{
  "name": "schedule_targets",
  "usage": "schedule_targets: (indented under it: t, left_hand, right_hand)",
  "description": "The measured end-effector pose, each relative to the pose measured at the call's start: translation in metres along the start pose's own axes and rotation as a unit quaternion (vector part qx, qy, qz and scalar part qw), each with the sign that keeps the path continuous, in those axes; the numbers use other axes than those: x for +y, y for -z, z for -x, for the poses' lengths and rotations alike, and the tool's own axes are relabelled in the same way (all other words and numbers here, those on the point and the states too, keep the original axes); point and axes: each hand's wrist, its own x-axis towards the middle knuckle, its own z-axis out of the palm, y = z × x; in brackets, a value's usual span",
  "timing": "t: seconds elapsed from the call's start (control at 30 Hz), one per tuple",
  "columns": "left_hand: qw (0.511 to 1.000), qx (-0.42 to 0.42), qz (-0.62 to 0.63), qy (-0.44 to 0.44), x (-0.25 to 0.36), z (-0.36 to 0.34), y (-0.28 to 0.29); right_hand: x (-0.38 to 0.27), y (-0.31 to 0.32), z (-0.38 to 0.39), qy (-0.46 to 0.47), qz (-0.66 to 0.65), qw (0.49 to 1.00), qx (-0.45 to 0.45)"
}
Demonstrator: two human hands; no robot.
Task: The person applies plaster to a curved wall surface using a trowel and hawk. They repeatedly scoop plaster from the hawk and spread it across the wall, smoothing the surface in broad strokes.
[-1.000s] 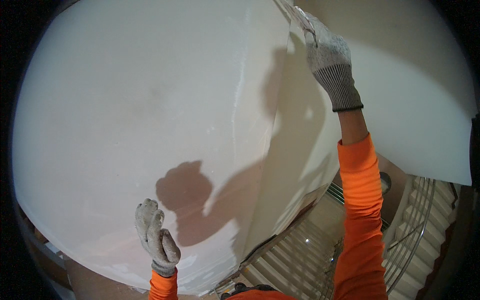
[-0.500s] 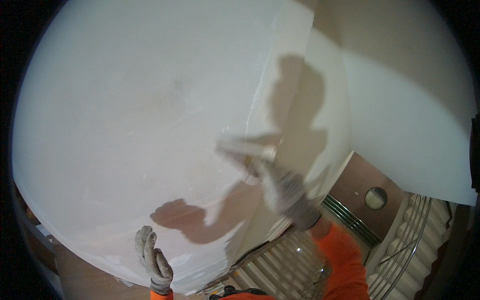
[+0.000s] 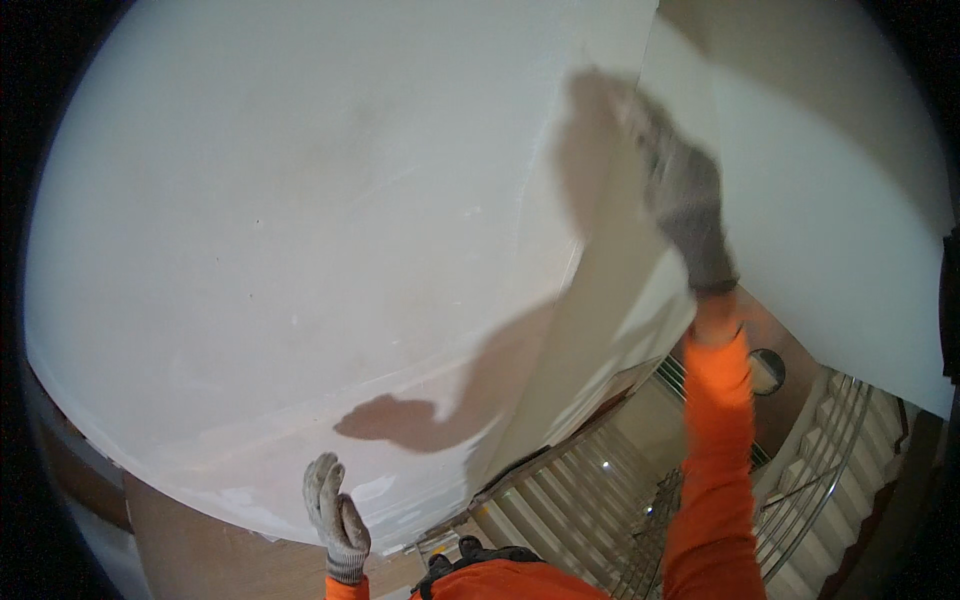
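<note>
A large white plastered wall panel (image 3: 330,240) fills most of the view, with faint scratches and a pale line near its right edge. My right hand (image 3: 682,185), in a grey work glove, is raised high at the panel's right-hand corner. Its fingers look bent together and are blurred by motion; whatever thin thing they may grip is not clear. Lower left, my left hand (image 3: 336,510), also gloved, is held up before the panel's lower part with fingers stretched and nothing in it. Shadows of my arm and hand fall on the panel.
Below right, steps (image 3: 560,510) run down, with a metal handrail (image 3: 835,470) beside another flight. A brown panel with a round opening (image 3: 767,371) stands behind my right arm. A white wall (image 3: 830,230) rises at the right. My shoes (image 3: 470,547) show at the bottom.
My right hand has swept up and to the right, from the panel's middle to its upper right corner. The left hand has shifted slightly right in view, still open.
</note>
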Motion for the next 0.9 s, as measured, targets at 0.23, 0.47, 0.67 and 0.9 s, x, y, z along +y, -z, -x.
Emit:
schedule_targets:
  t: [0.23,0.47,0.67,0.9]
  left_hand:
    - [0.996,0.024,0.042,0.069,-0.001,0.008,-0.015]
    - [0.992,0.029,0.033,-0.116,0.062,-0.042,-0.017]
    - [0.992,0.002,0.036,-0.121,0.069,-0.026,-0.027]
    - [0.999,0.011,-0.004,-0.048,0.056,-0.014,-0.036]
  right_hand:
    - [-0.230,0.070,0.119,-0.230,-0.320,0.913,-0.109]
    - [-0.149,0.112,0.054,-0.393,-0.429,0.800,-0.142]
    - [0.012,0.061,0.015,-0.314,-0.122,0.941,0.043]
    - [0.175,0.018,-0.080,-0.088,0.057,0.994,-0.009]
